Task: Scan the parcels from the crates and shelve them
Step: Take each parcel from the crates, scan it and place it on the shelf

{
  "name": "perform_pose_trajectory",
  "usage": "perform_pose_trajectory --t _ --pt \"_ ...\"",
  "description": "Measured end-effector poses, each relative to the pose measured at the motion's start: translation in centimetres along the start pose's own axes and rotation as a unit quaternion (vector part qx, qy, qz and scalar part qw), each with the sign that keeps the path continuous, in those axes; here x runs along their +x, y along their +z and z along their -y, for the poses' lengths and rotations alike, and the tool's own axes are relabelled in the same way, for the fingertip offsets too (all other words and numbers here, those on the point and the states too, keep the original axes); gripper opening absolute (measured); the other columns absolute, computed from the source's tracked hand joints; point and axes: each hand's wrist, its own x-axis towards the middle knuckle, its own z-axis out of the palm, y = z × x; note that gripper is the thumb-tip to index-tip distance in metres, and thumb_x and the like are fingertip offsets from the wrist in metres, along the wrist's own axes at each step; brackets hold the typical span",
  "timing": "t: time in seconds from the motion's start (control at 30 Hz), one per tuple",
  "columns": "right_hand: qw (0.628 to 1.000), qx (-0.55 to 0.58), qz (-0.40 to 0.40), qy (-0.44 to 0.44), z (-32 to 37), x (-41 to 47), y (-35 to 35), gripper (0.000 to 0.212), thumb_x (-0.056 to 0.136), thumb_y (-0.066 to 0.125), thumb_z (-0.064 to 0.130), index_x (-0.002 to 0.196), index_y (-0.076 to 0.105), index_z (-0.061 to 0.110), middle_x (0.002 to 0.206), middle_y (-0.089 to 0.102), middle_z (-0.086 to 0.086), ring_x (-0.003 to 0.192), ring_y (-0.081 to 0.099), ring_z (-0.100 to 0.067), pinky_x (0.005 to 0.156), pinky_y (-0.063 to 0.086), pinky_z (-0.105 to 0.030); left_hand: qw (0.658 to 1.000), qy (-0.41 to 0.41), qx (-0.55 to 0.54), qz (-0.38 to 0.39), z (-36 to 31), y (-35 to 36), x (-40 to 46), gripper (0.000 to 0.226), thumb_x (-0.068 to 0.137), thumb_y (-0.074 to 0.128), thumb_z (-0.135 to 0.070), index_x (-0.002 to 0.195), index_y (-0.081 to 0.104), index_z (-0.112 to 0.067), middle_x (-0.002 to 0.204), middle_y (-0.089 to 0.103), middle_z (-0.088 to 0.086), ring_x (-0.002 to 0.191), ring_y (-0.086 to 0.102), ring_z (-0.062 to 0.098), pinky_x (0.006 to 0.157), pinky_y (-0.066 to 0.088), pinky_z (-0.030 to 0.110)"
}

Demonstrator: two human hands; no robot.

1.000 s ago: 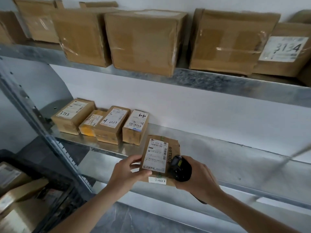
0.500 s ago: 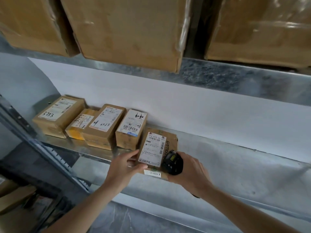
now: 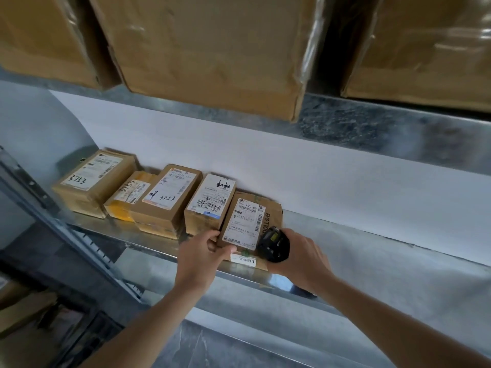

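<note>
— What do the hands hold at the metal shelf (image 3: 372, 261)?
— The left hand (image 3: 198, 257) pinches the labelled parcel (image 3: 248, 225), thumb on top, fingers curled at its near-left corner. The right hand (image 3: 303, 257) curls round a black scanner (image 3: 273, 244).
— And the parcel?
— Lying on the shelf, touching the boxes (image 3: 148, 195) beyond the left fingers.

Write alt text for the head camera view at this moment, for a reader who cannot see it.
The left hand grips the near corner of a labelled cardboard parcel marked 7481 on a metal shelf, beside a row of four smaller parcels, while the right hand holds a black scanner against it. Large boxes sit on the shelf above.
</note>
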Motion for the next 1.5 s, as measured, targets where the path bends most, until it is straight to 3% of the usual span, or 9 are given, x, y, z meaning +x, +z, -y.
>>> perform_pose_trajectory --t 0.2,0.37,0.5,0.7,0.83,1.0,1.1,1.33,1.5 --pt "0.999 0.040 -0.017 -0.013 -0.8 -1.6 -0.2 0.064 0.063 0.081 0.043 0.122 0.060 0.039 0.099 0.071 0.012 0.090 0.065 -0.012 0.077 0.056 -0.031 1.000 -0.018 0.008 0.004 -0.1 -2.1 -1.6 0.036 0.085 0.075 -0.046 0.115 0.067 -0.027 0.093 0.074 -0.015 0.083 0.068 -0.002 0.071 0.051 0.014" --pt "0.997 0.032 0.009 -0.063 1.6 -4.5 -2.6 0.059 0.071 0.076 0.043 0.126 0.056 0.045 0.097 0.073 0.017 0.084 0.065 -0.003 0.066 0.049 -0.016 0.999 -0.030 0.030 -0.026 0.4 -6.4 -3.8 0.042 0.087 0.065 -0.059 0.115 0.068 -0.029 0.102 0.073 -0.013 0.092 0.067 0.004 0.084 0.057 0.031" --pt "0.995 0.021 0.012 -0.099 6.8 -7.4 -4.7 0.056 0.073 0.068 0.053 0.126 0.051 0.045 0.095 0.067 0.017 0.085 0.063 -0.011 0.068 0.049 -0.022 0.998 -0.026 0.030 -0.039 0.0 -11.8 -6.2 0.070 0.076 0.048 -0.081 0.115 0.070 -0.027 0.106 0.074 -0.015 0.093 0.069 0.001 0.087 0.059 0.037" --pt "0.982 0.021 0.038 -0.182 19.0 -13.3 -4.5 0.068 0.073 0.067 0.067 0.135 0.048 0.043 0.111 0.066 0.018 0.101 0.064 -0.011 0.083 0.052 -0.029 0.997 -0.027 0.031 -0.058 0.1 -24.9 -11.9 0.062 0.079 0.049 -0.080 0.110 0.069 -0.030 0.095 0.074 -0.015 0.089 0.069 0.001 0.084 0.059 0.035" --pt "0.971 0.006 0.089 -0.223 28.6 -18.1 -1.6 0.090 0.061 0.079 0.078 0.135 0.051 0.036 0.121 0.064 0.017 0.108 0.061 -0.008 0.092 0.050 -0.031 0.994 -0.057 0.039 -0.084 3.0 -35.3 -17.7 0.039 0.089 0.061 -0.061 0.111 0.068 -0.029 0.089 0.069 -0.020 0.085 0.067 -0.002 0.075 0.054 0.024" --pt "0.943 -0.032 0.174 -0.283 39.3 -22.2 4.5 0.061 0.061 0.088 0.062 0.107 0.056 0.035 0.099 0.064 0.016 0.094 0.063 -0.008 0.086 0.054 -0.036 0.978 -0.135 0.075 -0.138 9.4 -47.4 -25.5 0.041 0.089 0.062 -0.060 0.115 0.070 -0.030 0.098 0.073 -0.016 0.090 0.067 0.002 0.081 0.056 0.030" --pt "0.930 -0.043 0.198 -0.307 44.0 -23.3 9.4 0.068 0.057 0.086 0.068 0.110 0.057 0.037 0.105 0.064 0.017 0.099 0.063 -0.007 0.088 0.055 -0.036 0.963 -0.190 0.089 -0.172 14.1 -52.3 -29.5 0.043 0.088 0.061 -0.063 0.116 0.070 -0.032 0.096 0.072 -0.016 0.089 0.067 0.006 0.083 0.057 0.032" --pt "0.929 -0.083 0.198 -0.302 49.7 -23.5 19.2 0.086 0.052 0.085 0.075 0.122 0.055 0.034 0.113 0.064 0.014 0.106 0.064 -0.012 0.090 0.056 -0.037 0.944 -0.269 0.055 -0.181 23.1 -54.7 -34.7 0.045 0.091 0.060 -0.062 0.120 0.068 -0.028 0.097 0.070 -0.015 0.089 0.065 0.005 0.078 0.056 0.028" --pt "0.929 -0.107 0.208 -0.287 49.1 -20.8 24.5 0.067 0.059 0.089 0.065 0.110 0.055 0.037 0.100 0.062 0.017 0.096 0.064 -0.009 0.081 0.054 -0.030 0.940 -0.299 0.003 -0.166 27.8 -51.3 -33.2 0.045 0.091 0.061 -0.059 0.123 0.066 -0.028 0.102 0.069 -0.015 0.090 0.064 0.002 0.080 0.055 0.023"
